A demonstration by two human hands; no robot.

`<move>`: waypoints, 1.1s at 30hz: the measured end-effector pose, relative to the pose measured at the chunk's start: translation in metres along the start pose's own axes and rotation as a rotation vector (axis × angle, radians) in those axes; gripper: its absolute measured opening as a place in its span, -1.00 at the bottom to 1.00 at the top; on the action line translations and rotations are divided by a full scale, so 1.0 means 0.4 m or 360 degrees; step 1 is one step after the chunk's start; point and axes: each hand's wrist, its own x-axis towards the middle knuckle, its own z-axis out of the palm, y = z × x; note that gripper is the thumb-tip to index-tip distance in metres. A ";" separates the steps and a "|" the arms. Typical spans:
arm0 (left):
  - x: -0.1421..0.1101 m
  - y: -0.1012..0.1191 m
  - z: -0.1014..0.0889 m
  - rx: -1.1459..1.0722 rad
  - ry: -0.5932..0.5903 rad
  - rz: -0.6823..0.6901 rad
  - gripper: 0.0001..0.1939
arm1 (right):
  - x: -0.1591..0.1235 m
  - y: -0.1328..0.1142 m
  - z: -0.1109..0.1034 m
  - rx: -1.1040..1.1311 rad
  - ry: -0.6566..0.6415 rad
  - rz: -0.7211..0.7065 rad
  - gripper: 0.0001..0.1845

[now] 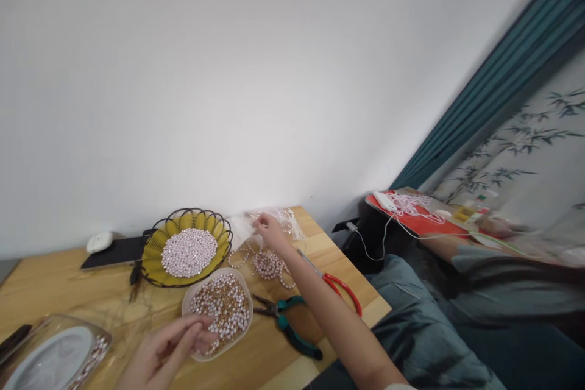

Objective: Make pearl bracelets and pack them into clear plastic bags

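My left hand (pixel 171 344) rests at the near edge of a clear plastic tray (pixel 222 308) of pearl and gold beads, fingers loosely curled and pinched together; what they hold is too small to see. My right hand (pixel 269 230) reaches across the wooden table (pixel 82 292) to the far side, fingers closed on a strand of pearl beads (pixel 276 214) by a white tassel. Finished bead bracelets (pixel 267 265) lie under that forearm.
A yellow wire basket (pixel 187 248) holds pale beads. Teal-handled pliers (pixel 287 320) and red-handled cutters (pixel 340 289) lie near the table's right edge. A clear container (pixel 50 356) sits front left, a dark pad with a white mouse (pixel 99 241) behind. Another person's arm (pixel 457 250) lies at right.
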 end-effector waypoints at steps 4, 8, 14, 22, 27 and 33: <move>0.052 -0.004 0.032 -0.0280 0.0056 -0.0142 -0.50 | -0.004 0.020 -0.022 0.0138 0.0034 -0.0018 -0.67; 0.157 0.049 0.087 -0.0350 0.0051 -0.0334 -0.50 | -0.038 0.012 -0.002 0.0212 -0.0059 -0.0061 -0.70; 0.334 0.123 0.156 -0.0074 0.0010 -0.0601 -0.63 | -0.081 -0.013 0.031 0.0226 -0.0115 -0.0174 -0.81; 0.385 0.120 0.174 0.0257 -0.0081 -0.0782 -0.63 | -0.064 0.012 0.034 0.0250 -0.0064 -0.0062 -0.75; 0.396 0.140 0.197 0.0384 -0.0047 -0.0752 -0.63 | -0.058 0.026 0.044 0.0357 0.0005 0.0047 -0.70; 0.343 0.203 0.110 0.0337 0.0136 -0.0422 -0.70 | -0.042 0.028 0.045 0.0519 0.0033 0.0149 -0.66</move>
